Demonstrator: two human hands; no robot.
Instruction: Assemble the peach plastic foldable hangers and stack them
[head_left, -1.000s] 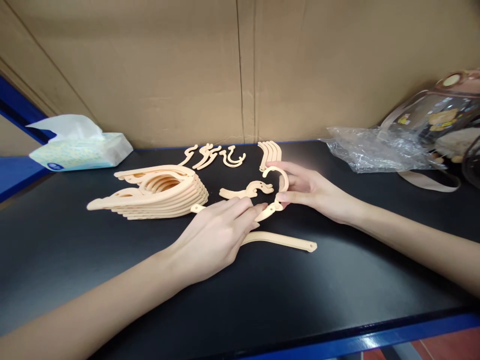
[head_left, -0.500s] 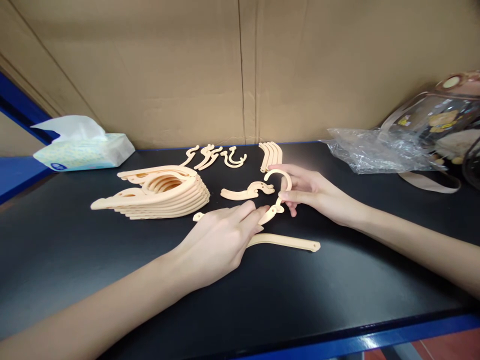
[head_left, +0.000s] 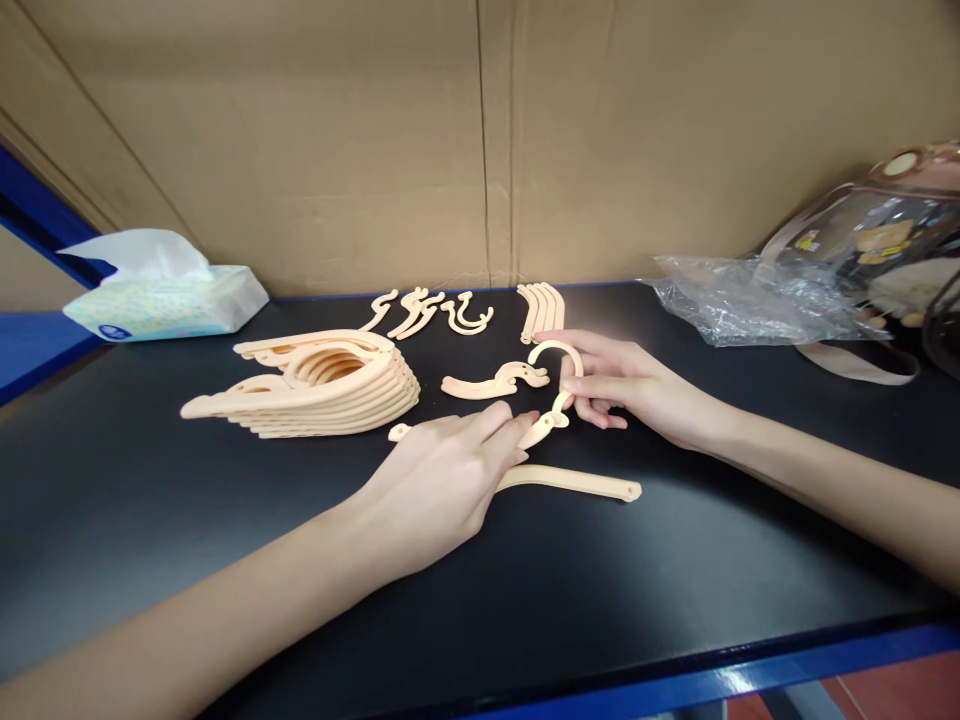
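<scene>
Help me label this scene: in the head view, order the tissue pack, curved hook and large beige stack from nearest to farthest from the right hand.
From the right hand:
1. Curved hook: held in it.
2. Large beige stack: left of it.
3. Tissue pack: far left, behind the stack.

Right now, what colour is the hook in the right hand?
The hook is pale peach, shown best in the head view.
</scene>
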